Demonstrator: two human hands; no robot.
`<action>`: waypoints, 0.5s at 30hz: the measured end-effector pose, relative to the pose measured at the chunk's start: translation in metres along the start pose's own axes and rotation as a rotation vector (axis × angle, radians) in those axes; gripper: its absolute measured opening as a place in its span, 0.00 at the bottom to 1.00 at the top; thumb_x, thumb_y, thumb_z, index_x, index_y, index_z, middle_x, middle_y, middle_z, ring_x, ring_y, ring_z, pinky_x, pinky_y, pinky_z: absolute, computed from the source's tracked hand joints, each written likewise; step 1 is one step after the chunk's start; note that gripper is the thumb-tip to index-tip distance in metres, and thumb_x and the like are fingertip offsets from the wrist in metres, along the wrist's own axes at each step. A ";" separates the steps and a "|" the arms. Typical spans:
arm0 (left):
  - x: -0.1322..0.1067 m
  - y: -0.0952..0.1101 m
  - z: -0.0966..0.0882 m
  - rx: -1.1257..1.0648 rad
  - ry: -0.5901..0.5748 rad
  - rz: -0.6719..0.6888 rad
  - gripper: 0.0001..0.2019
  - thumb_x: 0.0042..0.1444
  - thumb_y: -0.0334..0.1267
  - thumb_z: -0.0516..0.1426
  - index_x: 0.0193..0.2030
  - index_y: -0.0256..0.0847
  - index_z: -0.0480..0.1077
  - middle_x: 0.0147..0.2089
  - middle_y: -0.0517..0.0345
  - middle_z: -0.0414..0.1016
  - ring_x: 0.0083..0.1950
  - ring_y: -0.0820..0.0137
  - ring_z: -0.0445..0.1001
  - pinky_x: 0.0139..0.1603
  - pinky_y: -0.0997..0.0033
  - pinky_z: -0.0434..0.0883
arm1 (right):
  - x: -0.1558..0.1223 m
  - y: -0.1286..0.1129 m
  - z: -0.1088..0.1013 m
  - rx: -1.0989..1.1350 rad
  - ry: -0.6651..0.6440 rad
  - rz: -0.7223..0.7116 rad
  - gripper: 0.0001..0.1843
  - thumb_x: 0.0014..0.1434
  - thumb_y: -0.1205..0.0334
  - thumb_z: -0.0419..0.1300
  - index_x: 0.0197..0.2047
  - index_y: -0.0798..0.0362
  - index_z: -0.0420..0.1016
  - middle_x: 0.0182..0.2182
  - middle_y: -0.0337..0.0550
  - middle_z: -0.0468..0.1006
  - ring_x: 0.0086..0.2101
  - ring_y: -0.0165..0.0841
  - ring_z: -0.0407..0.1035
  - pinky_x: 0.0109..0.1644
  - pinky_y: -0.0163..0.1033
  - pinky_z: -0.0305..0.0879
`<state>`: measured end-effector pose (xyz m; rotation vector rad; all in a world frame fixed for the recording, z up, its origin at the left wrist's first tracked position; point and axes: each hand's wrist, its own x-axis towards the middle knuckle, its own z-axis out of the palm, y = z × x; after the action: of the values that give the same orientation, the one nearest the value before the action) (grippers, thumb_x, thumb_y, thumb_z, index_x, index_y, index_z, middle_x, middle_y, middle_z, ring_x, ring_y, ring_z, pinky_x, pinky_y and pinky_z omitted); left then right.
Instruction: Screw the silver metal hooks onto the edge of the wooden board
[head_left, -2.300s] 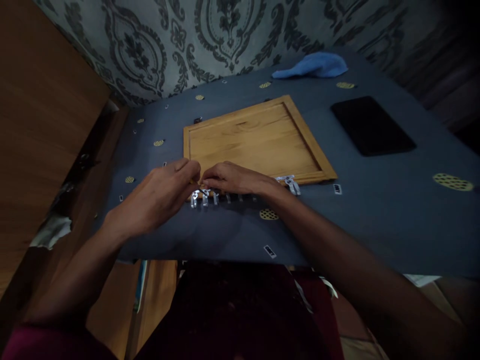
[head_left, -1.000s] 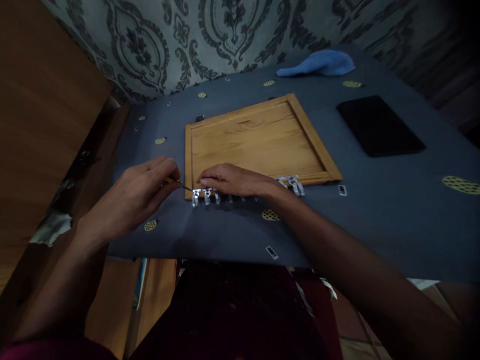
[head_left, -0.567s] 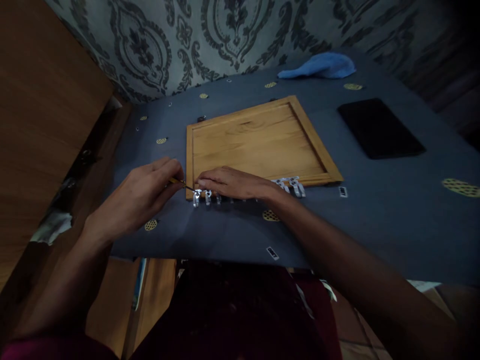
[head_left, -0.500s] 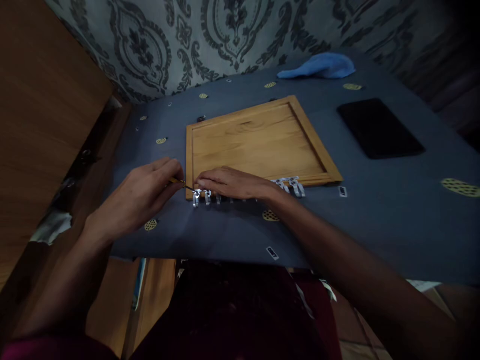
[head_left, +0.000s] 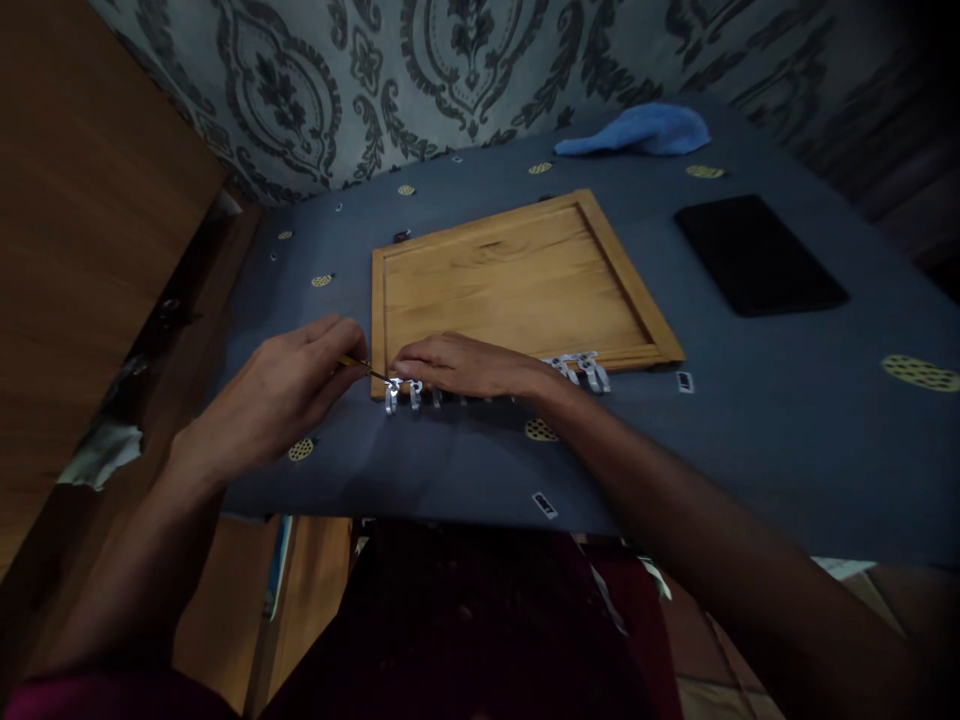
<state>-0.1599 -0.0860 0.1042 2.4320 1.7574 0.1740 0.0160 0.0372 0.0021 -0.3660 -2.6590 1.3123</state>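
Observation:
My left hand (head_left: 300, 375) is closed around a thin screwdriver (head_left: 377, 376) with a yellowish handle. Its dark shaft points right, and its tip meets the leftmost end of a metal hook rail (head_left: 394, 390). Along the near edge of a framed wooden board (head_left: 495, 280) runs this rail, its silvery hooks hanging toward me. Laid flat across the rail's middle, my right hand (head_left: 465, 365) has its fingers stretched left, close to the screwdriver tip. It covers several of the hooks; others show at the right end.
A blue cloth (head_left: 645, 132) lies at the back of the table, by the patterned wall. To the board's right is a flat black tablet-like object (head_left: 761, 255). A dark blue printed cloth (head_left: 465, 470) covers the table. Wooden furniture (head_left: 90, 180) stands close on the left.

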 end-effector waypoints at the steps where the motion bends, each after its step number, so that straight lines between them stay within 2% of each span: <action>1: 0.000 0.000 0.000 0.003 -0.003 -0.004 0.06 0.68 0.40 0.50 0.41 0.43 0.65 0.38 0.58 0.72 0.35 0.68 0.72 0.34 0.68 0.65 | 0.000 0.000 0.000 -0.004 -0.003 -0.003 0.19 0.73 0.54 0.46 0.40 0.55 0.73 0.36 0.46 0.77 0.36 0.33 0.69 0.41 0.38 0.60; 8: -0.001 0.002 0.000 -0.007 -0.003 0.011 0.06 0.68 0.40 0.50 0.41 0.43 0.64 0.37 0.58 0.71 0.35 0.68 0.72 0.34 0.68 0.65 | 0.001 0.002 0.000 -0.025 -0.005 -0.013 0.18 0.73 0.55 0.46 0.40 0.55 0.73 0.37 0.46 0.77 0.37 0.33 0.68 0.41 0.37 0.60; 15: 0.001 0.003 0.002 0.012 -0.006 -0.033 0.07 0.68 0.42 0.50 0.41 0.44 0.65 0.38 0.58 0.72 0.36 0.67 0.72 0.34 0.68 0.63 | 0.000 0.001 0.001 -0.027 0.008 -0.017 0.18 0.73 0.56 0.47 0.39 0.56 0.73 0.34 0.44 0.76 0.35 0.32 0.68 0.39 0.36 0.59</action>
<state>-0.1563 -0.0862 0.1025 2.4074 1.8000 0.1532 0.0158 0.0373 0.0007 -0.3501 -2.6694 1.2689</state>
